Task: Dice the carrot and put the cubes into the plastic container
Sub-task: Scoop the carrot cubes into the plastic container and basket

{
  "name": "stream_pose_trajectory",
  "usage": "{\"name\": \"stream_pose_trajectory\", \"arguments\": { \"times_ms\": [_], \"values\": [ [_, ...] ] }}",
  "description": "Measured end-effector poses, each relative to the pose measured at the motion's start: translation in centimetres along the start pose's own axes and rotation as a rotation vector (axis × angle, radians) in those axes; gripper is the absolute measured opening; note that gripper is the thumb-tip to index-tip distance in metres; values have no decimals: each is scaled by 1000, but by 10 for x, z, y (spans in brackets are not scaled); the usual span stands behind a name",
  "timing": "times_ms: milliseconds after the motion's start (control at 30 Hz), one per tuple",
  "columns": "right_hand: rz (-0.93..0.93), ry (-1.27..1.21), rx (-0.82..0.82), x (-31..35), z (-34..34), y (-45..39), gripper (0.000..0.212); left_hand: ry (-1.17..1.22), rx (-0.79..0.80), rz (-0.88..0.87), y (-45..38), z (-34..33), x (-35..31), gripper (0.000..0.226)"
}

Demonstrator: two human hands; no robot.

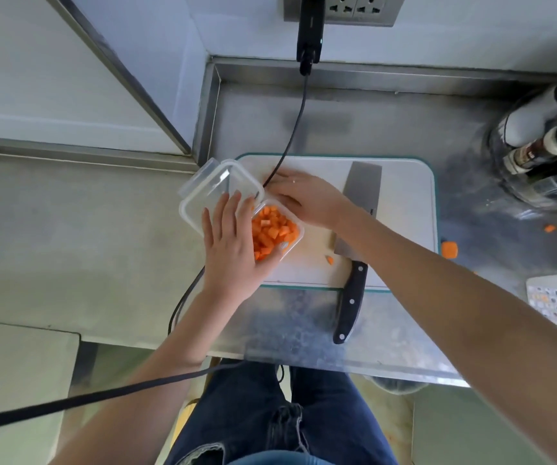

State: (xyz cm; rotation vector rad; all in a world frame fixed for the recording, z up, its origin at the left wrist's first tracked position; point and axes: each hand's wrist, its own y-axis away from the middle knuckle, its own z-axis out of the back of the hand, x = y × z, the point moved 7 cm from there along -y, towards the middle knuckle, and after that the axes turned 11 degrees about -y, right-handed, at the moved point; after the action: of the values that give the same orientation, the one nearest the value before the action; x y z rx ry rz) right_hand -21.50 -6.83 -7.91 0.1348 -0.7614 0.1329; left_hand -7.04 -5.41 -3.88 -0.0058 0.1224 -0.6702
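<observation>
— Steel all along that wall: the counter (304, 129) runs under a grey socket panel (344, 10), and a black adapter (310, 31) hangs from it with its cable (290, 142) trailing down across the work area. What's lying on it?

— Biggest thing is the white cutting board (404, 209) with the teal rim. A cleaver (359, 209) lies across it, blade pointing toward the wall, black handle sticking out over the near edge of the board.

— And the carrot?

— Diced already, mostly. The plastic container (279, 229) sits at the board's left edge, full of orange cubes (270, 231). Its clear lid (210, 193) lies tilted over the far-left part of the container, half covering it.

— What are the hands doing?

— The left hand (233, 246) lies flat on the lid and the container's near side, fingers straight and a little spread, thumb against the container's rim. The right hand (307, 199) rests at the far side of the container, fingers loosely bent along its edge; whether it truly holds the rim, I cannot tell.

— Anything loose?

— One small carrot bit (329, 260) on the board near the blade, a thicker carrot chunk (449, 250) just off the board's right edge, and scraps (555, 228) farther right. Dark bottles (548, 146) stand at the far right.
</observation>
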Motion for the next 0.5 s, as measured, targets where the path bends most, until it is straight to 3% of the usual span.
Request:
{"name": "stream_pose_trajectory", "arguments": {
  "times_ms": [133,233,300,367,433,500],
  "values": [
    [-177,-163,8,7,5,54,33,150,-100,-90,10,14,-6,62],
    [-389,-452,-438,8,34,105,32,242,-216,-337,32,27,-32,39],
    [-590,-339,-704,14,35,155,34,282,-156,-500,50,22,-56,36],
    [-787,-192,-702,30,9,193,50,321,-58,-568,59,10,-76,38],
    [-968,-307,-622,36,-26,207,62,327,-5,-523,53,-2,-89,39],
    [-1032,-386,-605,36,-40,200,57,294,17,-416,39,-12,-96,41]
  ]
}}
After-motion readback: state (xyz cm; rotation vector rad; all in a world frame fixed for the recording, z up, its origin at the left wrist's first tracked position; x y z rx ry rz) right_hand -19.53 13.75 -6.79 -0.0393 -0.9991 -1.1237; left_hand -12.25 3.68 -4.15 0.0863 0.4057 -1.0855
